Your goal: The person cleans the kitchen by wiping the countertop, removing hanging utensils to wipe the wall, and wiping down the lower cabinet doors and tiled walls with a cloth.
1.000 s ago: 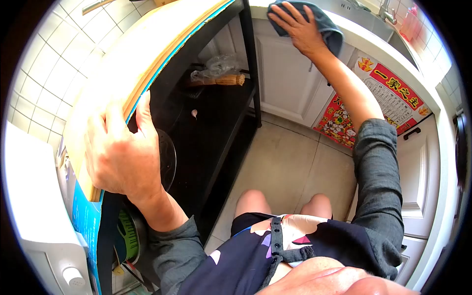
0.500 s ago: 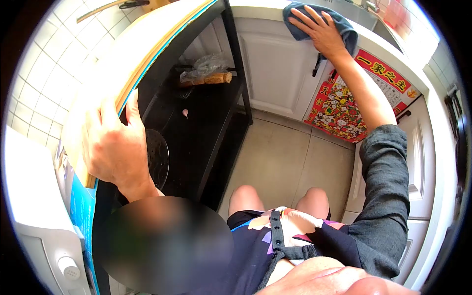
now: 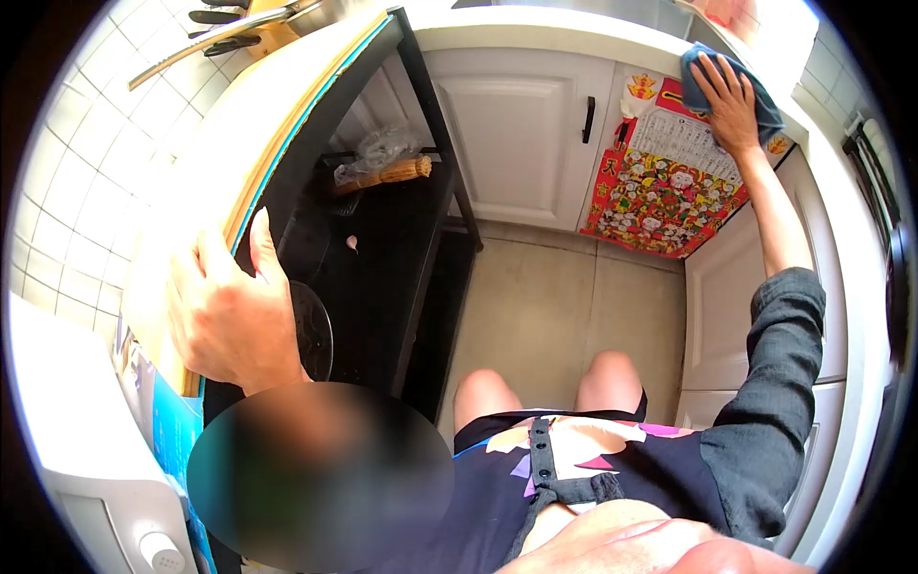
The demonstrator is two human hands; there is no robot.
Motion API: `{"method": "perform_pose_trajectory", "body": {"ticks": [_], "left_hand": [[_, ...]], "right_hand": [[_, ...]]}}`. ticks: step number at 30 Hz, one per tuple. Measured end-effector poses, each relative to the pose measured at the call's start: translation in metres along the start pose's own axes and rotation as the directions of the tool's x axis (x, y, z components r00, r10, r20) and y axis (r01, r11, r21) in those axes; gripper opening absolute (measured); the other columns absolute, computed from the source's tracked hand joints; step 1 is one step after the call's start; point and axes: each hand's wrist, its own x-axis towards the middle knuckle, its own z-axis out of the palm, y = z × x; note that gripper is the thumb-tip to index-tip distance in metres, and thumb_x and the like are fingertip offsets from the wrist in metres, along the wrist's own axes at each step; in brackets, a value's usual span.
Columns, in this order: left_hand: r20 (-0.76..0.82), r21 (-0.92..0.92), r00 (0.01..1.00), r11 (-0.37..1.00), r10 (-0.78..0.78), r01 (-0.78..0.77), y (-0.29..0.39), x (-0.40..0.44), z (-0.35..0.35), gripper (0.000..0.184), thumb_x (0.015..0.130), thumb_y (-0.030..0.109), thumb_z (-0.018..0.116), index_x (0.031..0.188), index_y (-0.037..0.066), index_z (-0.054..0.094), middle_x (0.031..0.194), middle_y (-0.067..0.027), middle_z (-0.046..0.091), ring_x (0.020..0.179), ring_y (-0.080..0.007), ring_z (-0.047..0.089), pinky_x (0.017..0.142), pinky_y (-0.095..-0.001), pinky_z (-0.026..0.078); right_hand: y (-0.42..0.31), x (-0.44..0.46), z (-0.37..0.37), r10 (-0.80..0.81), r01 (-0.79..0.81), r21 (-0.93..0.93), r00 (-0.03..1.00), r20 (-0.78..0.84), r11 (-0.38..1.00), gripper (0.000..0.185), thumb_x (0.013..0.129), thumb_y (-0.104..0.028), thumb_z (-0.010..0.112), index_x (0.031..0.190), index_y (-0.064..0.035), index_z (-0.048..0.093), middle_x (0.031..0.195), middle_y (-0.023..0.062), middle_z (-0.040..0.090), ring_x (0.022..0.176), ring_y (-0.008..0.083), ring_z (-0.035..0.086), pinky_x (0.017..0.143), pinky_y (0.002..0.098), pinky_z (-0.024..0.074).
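My right hand [image 3: 732, 110] presses a blue cloth [image 3: 765, 120] against the white counter edge [image 3: 535, 35], its fingers spread over the fabric. Just below hangs a red calendar [image 3: 669, 182] with gold figures on the cabinet front. On the left, my left hand [image 3: 234, 316] grips the edge of the rack's pale yellow top [image 3: 206, 158], thumb over the front side and fingers on the upper face. Under that top, a black shelf [image 3: 382, 277] holds a garlic clove [image 3: 352, 244], a bundled straw brush [image 3: 397, 172] with clear plastic, and a round dark glassy lid or dish [image 3: 314, 335].
A sink [image 3: 622, 14] lies behind the counter. Knives in a wooden block [image 3: 273, 38] stand at upper left, near a long handle [image 3: 182, 62]. A white appliance [image 3: 86, 450] is at lower left. White cabinets [image 3: 516, 134] surround the tiled floor [image 3: 545, 306].
My right hand has slid the blue cloth rightward along the counter edge, from left of the calendar to above it. My left hand keeps its place on the rack top. The view has shifted slightly.
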Motion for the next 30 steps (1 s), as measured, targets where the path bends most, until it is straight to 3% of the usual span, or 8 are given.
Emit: {"method": "perform_pose_trajectory", "body": {"ticks": [3,12,19,23,24,25,27,30], "left_hand": [[-0.016,-0.022,1.0,1.0,-0.001,0.0,-0.001,0.0,0.0,0.038,0.075,0.048,0.063,0.09,0.012,0.064,0.083,-0.0013,0.059,0.074,-0.0184,0.06,0.059,-0.0298,0.047],[-0.02,0.013,1.0,1.0,-0.01,0.01,0.0,-0.001,0.002,0.036,0.074,0.048,0.063,0.086,0.014,0.064,0.08,0.0004,0.057,0.069,-0.0182,0.058,0.056,-0.0303,0.046],[-0.012,0.016,1.0,1.0,0.004,-0.004,0.002,-0.001,0.0,0.037,0.078,0.048,0.06,0.093,0.015,0.064,0.087,0.001,0.061,0.074,-0.0185,0.06,0.06,-0.0301,0.047],[-0.058,0.009,0.997,0.999,0.049,-0.048,-0.001,-0.001,0.001,0.038,0.079,0.048,0.059,0.095,0.014,0.064,0.088,0.0004,0.062,0.075,-0.0188,0.061,0.061,-0.0304,0.047],[-0.032,0.022,0.999,0.999,0.034,-0.033,-0.001,-0.001,0.001,0.039,0.079,0.049,0.058,0.095,0.014,0.064,0.089,0.0003,0.063,0.076,-0.0185,0.061,0.062,-0.0297,0.048],[-0.038,0.006,0.999,0.999,0.037,-0.037,0.0,-0.001,0.001,0.039,0.079,0.049,0.058,0.095,0.014,0.064,0.089,0.0003,0.063,0.076,-0.0185,0.061,0.062,-0.0297,0.048],[0.003,0.05,1.0,0.999,0.006,-0.006,0.002,0.0,-0.001,0.038,0.079,0.049,0.058,0.094,0.014,0.064,0.089,0.0004,0.063,0.076,-0.0183,0.061,0.062,-0.0296,0.048],[-0.021,0.06,1.0,0.998,0.02,-0.018,0.003,0.001,-0.002,0.039,0.08,0.05,0.058,0.094,0.015,0.065,0.086,0.0009,0.063,0.074,-0.0174,0.061,0.059,-0.0294,0.048]], "right_hand": [[-0.042,0.046,-0.004,-0.079,0.104,0.2,0.988,-0.132,0.974,0.076,0.071,0.007,0.041,0.138,-0.0269,0.029,0.145,-0.0058,0.023,0.132,0.0152,0.024,0.104,0.0394,0.0224],[-0.212,0.179,-0.035,-0.15,0.219,0.373,0.967,-0.204,0.902,0.066,0.071,-0.006,0.05,0.134,-0.0239,0.036,0.141,-0.0005,0.03,0.128,0.0217,0.03,0.094,0.0416,0.0288],[-0.18,0.171,-0.032,-0.175,0.307,0.426,0.931,-0.321,0.851,0.063,0.067,-0.016,0.056,0.129,-0.0186,0.042,0.132,0.005,0.039,0.12,0.0253,0.036,0.09,0.0408,0.0334],[-0.117,0.121,-0.043,-0.183,0.25,0.362,0.961,-0.209,0.898,0.067,0.065,-0.017,0.058,0.13,-0.0179,0.041,0.13,0.0051,0.04,0.115,0.025,0.039,0.088,0.0395,0.0342],[-0.1,0.108,-0.048,-0.18,0.234,0.291,0.963,-0.201,0.928,0.055,0.068,-0.017,0.055,0.123,-0.0179,0.05,0.126,0.0048,0.044,0.111,0.0241,0.043,0.087,0.0387,0.0359],[-0.079,0.079,-0.021,-0.136,0.153,0.189,0.985,-0.102,0.97,0.069,0.076,-0.003,0.049,0.137,-0.0294,0.03,0.14,-0.0025,0.03,0.125,0.0178,0.033,0.096,0.0355,0.0307],[-0.036,0.045,-0.018,-0.119,0.119,-0.04,0.993,-0.002,0.992,0.067,0.077,-0.003,0.049,0.136,-0.0291,0.031,0.138,-0.0017,0.032,0.123,0.0177,0.035,0.095,0.0343,0.0328],[0.024,-0.004,-0.012,-0.086,0.085,-0.092,0.996,-0.002,0.992,0.068,0.078,0.002,0.046,0.137,-0.0277,0.031,0.14,-0.0018,0.029,0.123,0.0177,0.035,0.099,0.0352,0.0316]]}}
